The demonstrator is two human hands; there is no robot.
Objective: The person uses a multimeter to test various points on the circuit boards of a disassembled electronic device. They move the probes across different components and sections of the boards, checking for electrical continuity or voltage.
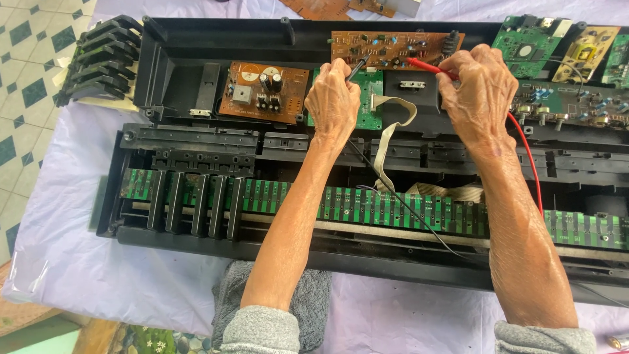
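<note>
My left hand (333, 98) grips a black test probe (357, 67), its tip touching a brown circuit board (386, 44) at the back of an opened black keyboard case (196, 229). My right hand (475, 88) grips a red test probe (419, 63), its tip resting on the same board. A black lead (406, 206) and a red lead (529, 160) trail back toward me across the case.
A second brown board with capacitors (262, 88) sits at left, a green board (370, 105) under my left hand, more boards (557, 46) at far right. A grey ribbon cable (393, 131), green key contact strips (393, 206), loose black keys (98, 59), a white sheet (65, 262).
</note>
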